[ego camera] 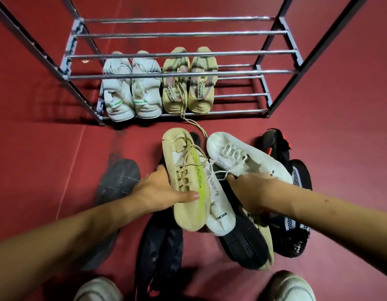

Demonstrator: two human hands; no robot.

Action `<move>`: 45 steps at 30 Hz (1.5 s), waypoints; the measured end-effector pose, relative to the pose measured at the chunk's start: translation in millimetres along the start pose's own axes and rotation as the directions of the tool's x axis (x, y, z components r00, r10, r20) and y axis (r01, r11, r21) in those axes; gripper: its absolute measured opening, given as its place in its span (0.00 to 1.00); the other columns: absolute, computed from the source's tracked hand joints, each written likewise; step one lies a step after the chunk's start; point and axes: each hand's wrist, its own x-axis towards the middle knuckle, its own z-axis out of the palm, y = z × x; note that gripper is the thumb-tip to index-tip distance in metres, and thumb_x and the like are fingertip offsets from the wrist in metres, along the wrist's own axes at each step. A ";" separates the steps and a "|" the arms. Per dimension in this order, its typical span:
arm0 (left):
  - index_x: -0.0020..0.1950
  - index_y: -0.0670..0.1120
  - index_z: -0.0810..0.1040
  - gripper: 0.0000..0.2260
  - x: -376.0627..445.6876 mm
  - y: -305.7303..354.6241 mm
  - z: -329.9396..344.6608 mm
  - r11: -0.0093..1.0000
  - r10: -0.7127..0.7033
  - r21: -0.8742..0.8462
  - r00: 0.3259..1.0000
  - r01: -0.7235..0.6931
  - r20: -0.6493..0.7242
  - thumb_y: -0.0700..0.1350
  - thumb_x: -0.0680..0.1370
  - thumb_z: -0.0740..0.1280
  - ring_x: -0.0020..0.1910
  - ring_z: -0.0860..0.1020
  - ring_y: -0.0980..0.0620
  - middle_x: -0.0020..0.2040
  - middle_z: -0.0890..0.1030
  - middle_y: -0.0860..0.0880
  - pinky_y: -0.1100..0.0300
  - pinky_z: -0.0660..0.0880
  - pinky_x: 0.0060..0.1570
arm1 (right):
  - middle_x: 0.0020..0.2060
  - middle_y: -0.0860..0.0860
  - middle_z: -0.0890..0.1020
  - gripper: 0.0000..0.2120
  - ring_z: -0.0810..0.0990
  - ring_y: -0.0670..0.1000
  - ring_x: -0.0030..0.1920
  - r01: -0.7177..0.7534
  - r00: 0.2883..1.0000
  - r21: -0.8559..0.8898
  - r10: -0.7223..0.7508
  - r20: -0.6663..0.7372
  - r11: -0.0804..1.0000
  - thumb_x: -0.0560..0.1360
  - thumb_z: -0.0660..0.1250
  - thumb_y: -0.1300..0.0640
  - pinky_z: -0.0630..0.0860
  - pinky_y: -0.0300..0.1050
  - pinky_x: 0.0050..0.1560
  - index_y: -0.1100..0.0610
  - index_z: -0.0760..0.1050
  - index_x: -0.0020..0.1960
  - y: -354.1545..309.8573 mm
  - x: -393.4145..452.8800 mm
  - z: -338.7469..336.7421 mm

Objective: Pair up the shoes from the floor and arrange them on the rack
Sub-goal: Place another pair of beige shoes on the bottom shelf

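My left hand grips a beige sneaker with a yellow-green stripe around its middle, toe pointing at the rack. My right hand holds a white sneaker from below, raised above the pile. A second white shoe marked DESIGN lies under the beige one. On the metal rack's bottom shelf stand a pale grey-white pair on the left and a beige pair beside it. One beige lace trails off the shelf onto the floor.
Several dark shoes lie on the red floor: a grey one at left, black ones below the hands and a black-and-white knit one at right. The rack's upper bars hold nothing. Two pale shoe tips show at the bottom edge.
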 end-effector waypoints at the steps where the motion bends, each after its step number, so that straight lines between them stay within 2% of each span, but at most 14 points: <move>1: 0.57 0.56 0.73 0.43 1.0 -0.2 0.1 1.000 -0.006 -0.003 1.000 0.006 -0.005 0.75 0.49 0.75 0.45 0.83 0.49 0.50 0.82 0.56 0.52 0.81 0.42 | 0.58 0.57 0.80 0.32 0.82 0.61 0.54 -0.018 0.999 -0.038 0.020 0.042 0.999 0.72 0.67 0.64 0.77 0.53 0.46 0.62 0.59 0.73 -4.3 -1.7 1.5; 3: 0.60 0.54 0.71 0.43 1.9 0.7 0.4 1.000 0.004 -0.030 1.000 -0.004 0.016 0.72 0.50 0.77 0.49 0.83 0.47 0.53 0.81 0.54 0.50 0.82 0.44 | 0.60 0.57 0.81 0.32 0.82 0.58 0.54 -0.037 0.977 -0.036 0.044 0.208 0.999 0.72 0.68 0.65 0.75 0.52 0.47 0.66 0.60 0.73 -11.2 -1.7 -3.6; 5: 0.62 0.54 0.70 0.44 -0.2 0.9 -0.1 1.000 0.021 -0.018 0.999 -0.021 0.026 0.71 0.52 0.76 0.52 0.82 0.47 0.56 0.81 0.53 0.52 0.80 0.47 | 0.40 0.55 0.87 0.05 0.84 0.50 0.34 -0.079 0.921 0.091 0.037 0.389 0.993 0.75 0.63 0.67 0.77 0.48 0.44 0.66 0.76 0.49 -8.7 6.2 -15.0; 7: 0.63 0.53 0.68 0.46 -1.9 -1.3 1.8 1.000 0.017 -0.019 1.000 -0.017 0.002 0.72 0.51 0.75 0.57 0.80 0.49 0.59 0.79 0.54 0.54 0.78 0.53 | 0.20 0.51 0.80 0.15 0.77 0.44 0.19 -0.144 0.860 0.187 0.029 0.510 0.972 0.79 0.55 0.68 0.75 0.43 0.37 0.64 0.72 0.35 -1.5 19.2 -21.3; 9: 0.63 0.53 0.67 0.46 -3.2 -4.9 2.5 0.998 0.019 -0.054 1.000 -0.019 -0.015 0.71 0.51 0.75 0.59 0.78 0.51 0.60 0.78 0.55 0.54 0.76 0.57 | 0.31 0.53 0.86 0.14 0.83 0.45 0.30 -0.131 0.790 0.136 0.020 0.612 0.982 0.81 0.55 0.65 0.75 0.44 0.41 0.66 0.76 0.43 -0.2 18.2 -26.5; 12: 0.64 0.52 0.67 0.47 -3.7 -10.8 4.3 0.994 0.030 -0.106 0.999 -0.032 -0.022 0.70 0.52 0.77 0.60 0.78 0.52 0.61 0.78 0.56 0.54 0.75 0.59 | 0.64 0.54 0.80 0.23 0.81 0.54 0.57 -0.002 0.928 -0.168 0.064 0.367 0.986 0.79 0.62 0.60 0.75 0.48 0.51 0.62 0.65 0.73 -10.5 10.4 -4.3; 14: 0.65 0.52 0.66 0.47 -3.7 -11.4 6.0 0.994 0.043 -0.101 0.999 -0.045 -0.023 0.70 0.52 0.76 0.61 0.77 0.51 0.62 0.78 0.56 0.55 0.74 0.59 | 0.67 0.51 0.76 0.34 0.79 0.56 0.62 -0.084 0.979 -0.225 0.123 0.161 0.971 0.77 0.64 0.60 0.76 0.49 0.54 0.59 0.53 0.78 -19.3 7.8 20.7; 16: 0.65 0.52 0.65 0.47 -3.7 -11.9 6.5 0.994 0.047 -0.095 0.999 -0.049 -0.021 0.71 0.53 0.76 0.63 0.76 0.51 0.63 0.77 0.55 0.55 0.74 0.60 | 0.64 0.50 0.78 0.35 0.80 0.55 0.62 -0.161 0.981 -0.229 0.182 0.071 0.960 0.76 0.66 0.61 0.79 0.49 0.54 0.58 0.53 0.78 -23.9 12.6 34.4; 23: 0.68 0.49 0.65 0.46 -5.9 -15.6 6.2 0.994 0.070 -0.078 0.997 -0.073 -0.031 0.69 0.58 0.77 0.65 0.75 0.49 0.66 0.76 0.52 0.54 0.73 0.61 | 0.72 0.53 0.71 0.41 0.75 0.55 0.68 -0.010 0.998 -0.386 0.034 0.054 0.922 0.78 0.65 0.55 0.74 0.49 0.59 0.62 0.42 0.79 -15.4 14.9 25.7; 29: 0.68 0.49 0.64 0.47 -8.5 -15.4 8.0 0.994 0.068 -0.078 0.997 -0.070 -0.028 0.69 0.58 0.76 0.65 0.75 0.49 0.65 0.76 0.52 0.51 0.73 0.63 | 0.64 0.49 0.77 0.38 0.79 0.54 0.61 0.053 0.984 -0.278 -0.003 0.177 0.959 0.71 0.75 0.46 0.75 0.46 0.44 0.58 0.63 0.73 -3.4 21.2 12.1; 32: 0.70 0.49 0.63 0.48 -9.7 -13.0 9.9 0.993 0.067 -0.092 0.997 -0.069 -0.024 0.69 0.57 0.76 0.65 0.76 0.49 0.66 0.77 0.52 0.51 0.73 0.64 | 0.58 0.50 0.82 0.20 0.82 0.54 0.56 0.056 0.998 -0.287 -0.046 0.043 0.956 0.75 0.71 0.50 0.79 0.48 0.47 0.56 0.76 0.64 -1.2 27.0 18.8; 35: 0.66 0.50 0.65 0.43 -9.1 -11.0 8.7 0.995 0.058 -0.075 0.998 -0.059 -0.020 0.67 0.59 0.77 0.61 0.78 0.50 0.61 0.78 0.54 0.55 0.75 0.58 | 0.57 0.52 0.83 0.12 0.83 0.56 0.56 0.038 0.991 -0.353 -0.079 -0.104 0.935 0.79 0.61 0.61 0.78 0.49 0.46 0.56 0.78 0.61 -6.2 30.4 31.4; 40: 0.52 0.52 0.72 0.21 -2.4 -14.5 -12.4 0.995 0.095 -0.008 0.990 -0.096 -0.101 0.61 0.69 0.75 0.41 0.77 0.52 0.38 0.76 0.57 0.57 0.69 0.37 | 0.47 0.52 0.85 0.11 0.84 0.57 0.46 0.130 0.937 -0.261 -0.204 -0.282 0.957 0.76 0.59 0.67 0.69 0.47 0.35 0.57 0.78 0.52 0.6 29.0 43.7; 45: 0.51 0.53 0.78 0.12 1.4 -27.2 -55.5 0.978 0.189 0.121 0.962 -0.168 -0.196 0.60 0.76 0.68 0.39 0.76 0.55 0.36 0.78 0.57 0.58 0.69 0.36 | 0.42 0.55 0.84 0.08 0.82 0.59 0.41 0.212 0.900 -0.300 -0.305 -0.310 0.930 0.76 0.59 0.66 0.68 0.48 0.32 0.60 0.77 0.46 10.4 27.9 46.0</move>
